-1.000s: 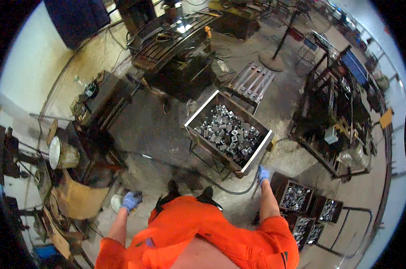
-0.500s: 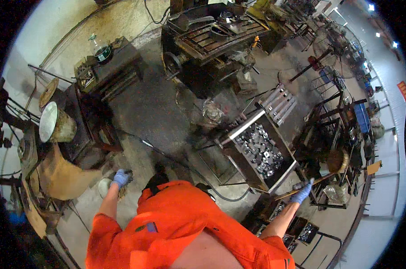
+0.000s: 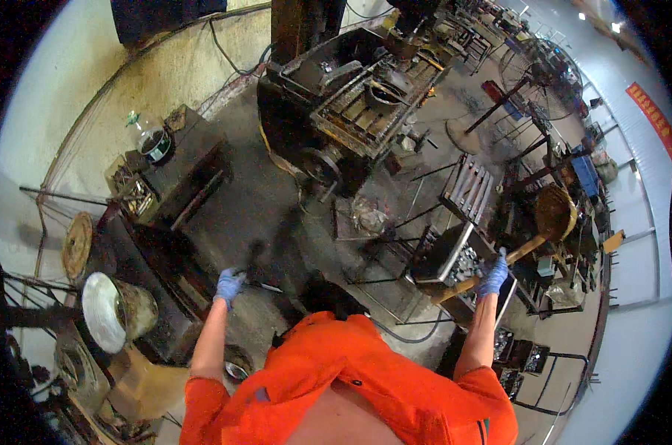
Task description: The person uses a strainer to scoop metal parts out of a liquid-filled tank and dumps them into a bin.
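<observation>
My right hand (image 3: 493,276), in a blue-grey glove, is closed around the wooden handle (image 3: 527,248) of a long tool. Its broad, brown, rounded head (image 3: 555,212) points away to the right; I cannot make out its exact kind. Handle and hand pass over a metal bin (image 3: 455,252) of small shiny metal pieces, covering part of it. My left hand (image 3: 231,286), gloved alike, hangs over the floor at left of centre. A thin dark rod or hose with a pale end (image 3: 265,287) shows beside it; whether the fingers touch it is unclear.
A heavy machine with a slotted table (image 3: 366,111) stands ahead. At left are a dark bench holding a plastic bottle (image 3: 153,139) and a whitish bucket (image 3: 102,311). A slatted rack (image 3: 468,185) adjoins the bin. Small boxes of parts (image 3: 532,357) sit lower right; a hose (image 3: 414,340) crosses the floor.
My view and body have turned. My left hand has moved forward and inward from beside the floor-level clutter. My right hand has risen with the wooden-handled tool, which now crosses the bin.
</observation>
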Demonstrator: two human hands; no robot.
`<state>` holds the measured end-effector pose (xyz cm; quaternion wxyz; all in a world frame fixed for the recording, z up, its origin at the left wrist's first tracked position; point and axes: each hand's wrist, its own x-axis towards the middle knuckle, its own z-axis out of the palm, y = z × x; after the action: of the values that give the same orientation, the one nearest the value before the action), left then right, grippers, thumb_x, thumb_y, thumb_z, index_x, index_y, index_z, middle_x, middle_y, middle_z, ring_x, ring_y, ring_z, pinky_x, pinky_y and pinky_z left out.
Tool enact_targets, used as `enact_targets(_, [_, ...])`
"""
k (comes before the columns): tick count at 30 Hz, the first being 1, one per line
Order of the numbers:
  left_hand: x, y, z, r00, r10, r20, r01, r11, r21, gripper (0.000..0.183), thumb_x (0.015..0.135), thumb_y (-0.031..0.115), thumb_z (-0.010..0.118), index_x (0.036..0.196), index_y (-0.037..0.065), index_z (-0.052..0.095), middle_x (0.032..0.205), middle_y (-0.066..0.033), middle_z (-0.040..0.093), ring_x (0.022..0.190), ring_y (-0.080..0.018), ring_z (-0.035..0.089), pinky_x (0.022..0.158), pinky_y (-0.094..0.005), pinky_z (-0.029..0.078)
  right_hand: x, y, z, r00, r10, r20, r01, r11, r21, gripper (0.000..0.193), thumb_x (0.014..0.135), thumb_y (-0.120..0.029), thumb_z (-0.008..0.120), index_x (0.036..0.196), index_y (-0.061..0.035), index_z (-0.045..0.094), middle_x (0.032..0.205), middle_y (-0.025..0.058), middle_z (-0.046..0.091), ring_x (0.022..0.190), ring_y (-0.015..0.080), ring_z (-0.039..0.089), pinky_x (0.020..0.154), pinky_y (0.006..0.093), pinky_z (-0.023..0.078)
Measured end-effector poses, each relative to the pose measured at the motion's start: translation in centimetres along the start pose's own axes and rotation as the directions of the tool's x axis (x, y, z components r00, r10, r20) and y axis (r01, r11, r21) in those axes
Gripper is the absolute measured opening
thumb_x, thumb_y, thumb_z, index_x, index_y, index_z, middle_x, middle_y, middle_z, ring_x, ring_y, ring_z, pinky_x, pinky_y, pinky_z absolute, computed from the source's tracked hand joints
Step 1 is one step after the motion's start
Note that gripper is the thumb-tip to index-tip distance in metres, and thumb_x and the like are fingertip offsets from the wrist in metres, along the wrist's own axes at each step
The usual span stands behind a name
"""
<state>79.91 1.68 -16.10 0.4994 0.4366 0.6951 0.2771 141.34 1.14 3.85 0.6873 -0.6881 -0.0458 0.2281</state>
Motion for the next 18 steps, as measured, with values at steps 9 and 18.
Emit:
enact_targets(9, [16.7,18.6,-4.4,0.885,0.363,0.292,-0.451,0.51,0.732,0.035,0.079,0.032,0.053,0.105,0.01,0.059,0.104,-0.0129,0.059,0.095,-0.0308,0.055,0.082,-0.039,0.043,-5.1,6.3,16.4,0.896,0.247,0.369,-0.369,0.876,0.31,0.037,0.08,-0.049,0.052,0.077,-0.0132,0.05,0.056,-0.0001,0.045,0.037,0.0133,0.036,0.031,0.023,0.029])
enact_targets(18, [30.7,35.1,-7.9,0.669,0.548,0.502,-0.74,0.429,0.518,0.031,0.078,0.029,0.056,0.1,0.008,0.061,0.095,-0.0151,0.061,0.088,-0.0321,0.058,0.078,-0.0374,0.046,-1.6,9.4,23.6,0.81,0.33,0.485,-0.533,0.759,0.374,0.042,0.08,-0.05,0.052,0.076,-0.0089,0.049,0.051,-0.0033,0.034,0.037,0.0089,0.03,0.032,0.0219,0.026])
